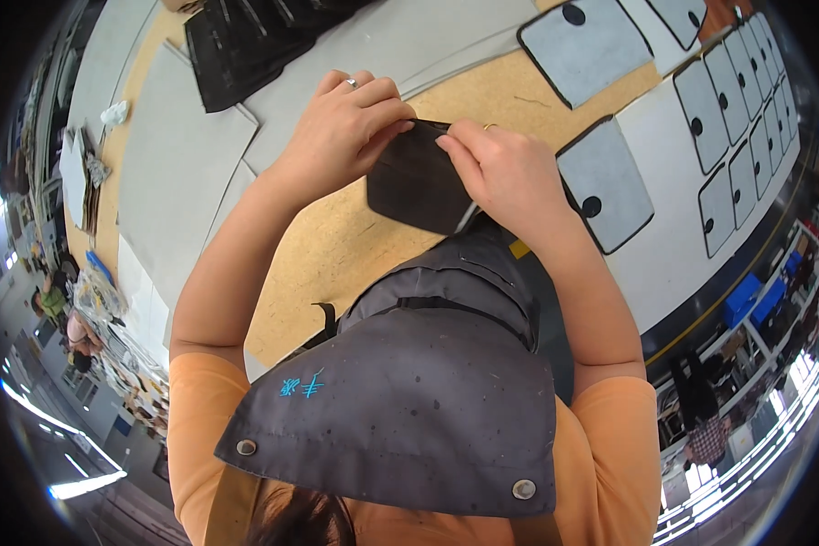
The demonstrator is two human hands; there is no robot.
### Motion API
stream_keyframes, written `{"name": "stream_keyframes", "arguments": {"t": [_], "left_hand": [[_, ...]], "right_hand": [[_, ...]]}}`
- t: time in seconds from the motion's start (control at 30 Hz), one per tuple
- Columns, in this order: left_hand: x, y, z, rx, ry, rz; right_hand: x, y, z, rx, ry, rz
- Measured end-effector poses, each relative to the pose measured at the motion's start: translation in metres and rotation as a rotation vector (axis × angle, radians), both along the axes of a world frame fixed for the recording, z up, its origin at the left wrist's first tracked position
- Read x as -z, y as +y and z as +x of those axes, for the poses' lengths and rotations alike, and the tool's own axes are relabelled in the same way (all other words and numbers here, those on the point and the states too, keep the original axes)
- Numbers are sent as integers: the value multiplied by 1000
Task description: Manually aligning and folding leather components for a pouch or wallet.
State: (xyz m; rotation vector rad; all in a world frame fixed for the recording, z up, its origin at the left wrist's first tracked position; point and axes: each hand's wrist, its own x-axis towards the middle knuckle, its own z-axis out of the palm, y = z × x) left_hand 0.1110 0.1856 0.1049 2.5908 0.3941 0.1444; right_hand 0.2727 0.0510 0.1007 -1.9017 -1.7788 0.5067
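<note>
Tan tabletop [309, 268] under me today, mostly buried in big grey sheets [177, 155] across the upper left of the frame. Pile of black material [259, 45] sits on those near the top edge, and a crumpled white scrap [116, 113] is off toward the left.

So what I've got is one flat black piece [414, 182], upper middle of the frame, held up over the tan part. Left fingers [391, 111] are pinching its top edge near the left corner, thumb and index together, and my right fingers [469, 138] pinch that same edge further right. Most of the piece hangs below my grip, with a pale strip at its lower right.

Just right of my right hand there's a light grey panel [614, 187] with black edging and a black dot, another one [591, 50] above it, and rows of similar smaller panels [701, 105] at the far upper right. My dark grey apron [391, 391] fills the lower middle. Somebody in a checked shirt [708, 441] is way over at lower right, near blue bins [751, 300].
</note>
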Motion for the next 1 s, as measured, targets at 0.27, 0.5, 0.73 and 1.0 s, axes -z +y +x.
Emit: {"name": "stream_keyframes", "arguments": {"t": [0.27,0.5,0.73,1.0], "left_hand": [[7,-63,-68,-870,-411,-307],[38,-119,-111,-974,-36,124],[57,-114,-94,-807,-120,-5],[39,-130,-87,-560,-87,102]], "right_hand": [[5,20,-6,-23,438,-125],[48,43,-64,-516,43,110],[56,51,-64,-243,561,-139],[64,94,-57,-574,-235,-702]]}}
